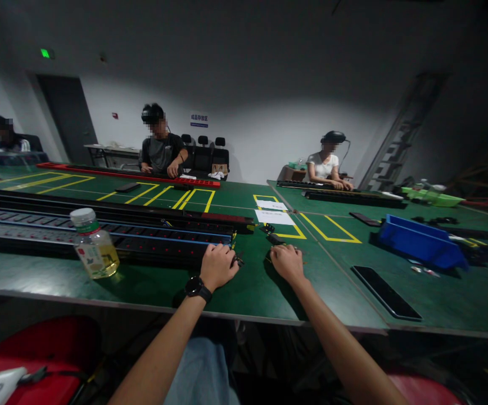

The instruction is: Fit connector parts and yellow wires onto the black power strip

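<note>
A red seat (37, 349) stands before a green-topped workbench (244, 301), whose near edge crosses the view. Just past it, the left hand (218, 265) has its fingers curled beside a small dark piece (238, 260); whether they grip it, I cannot tell. The right hand (287, 262) is bent down at the tabletop, its hold hidden, near a black part (275, 239). The long black rail (176, 247), dotted red, lies left of centre behind a drink bottle (95, 250); its long axis runs left to right, roughly along the bench, the right end pointing toward the left hand. A blue bin (421, 242) sits to the right. Beyond are white papers (274, 217), yellow tape outlines (340, 241), co-workers seated opposite (159, 152), and a pale wall (248, 84) with a dark door (66, 115).
</note>
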The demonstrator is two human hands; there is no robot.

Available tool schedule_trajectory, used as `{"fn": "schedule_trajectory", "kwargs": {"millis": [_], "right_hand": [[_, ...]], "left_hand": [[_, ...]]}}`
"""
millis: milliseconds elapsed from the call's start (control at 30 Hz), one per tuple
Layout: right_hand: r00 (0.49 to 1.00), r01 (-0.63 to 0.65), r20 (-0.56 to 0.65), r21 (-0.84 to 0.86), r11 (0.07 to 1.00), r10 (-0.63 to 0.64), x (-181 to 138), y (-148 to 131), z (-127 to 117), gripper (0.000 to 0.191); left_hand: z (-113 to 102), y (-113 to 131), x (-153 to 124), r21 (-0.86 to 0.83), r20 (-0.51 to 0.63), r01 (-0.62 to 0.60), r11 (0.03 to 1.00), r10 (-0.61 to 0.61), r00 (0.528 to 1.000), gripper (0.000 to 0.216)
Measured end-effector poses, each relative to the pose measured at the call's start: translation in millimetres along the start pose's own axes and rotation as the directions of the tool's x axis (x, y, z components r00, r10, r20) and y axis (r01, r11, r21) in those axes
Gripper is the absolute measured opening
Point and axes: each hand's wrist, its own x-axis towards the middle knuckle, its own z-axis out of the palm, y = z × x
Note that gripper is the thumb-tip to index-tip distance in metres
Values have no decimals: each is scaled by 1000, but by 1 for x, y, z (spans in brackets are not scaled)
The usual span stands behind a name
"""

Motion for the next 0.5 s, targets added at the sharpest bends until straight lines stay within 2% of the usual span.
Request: {"fn": "schedule_trajectory", "kwargs": {"millis": [500], "right_hand": [[999, -24, 27, 21, 999, 23, 0, -3, -6, 38]], "left_hand": [[0, -1, 0, 0, -7, -4, 1000, 4, 1000, 19]]}}
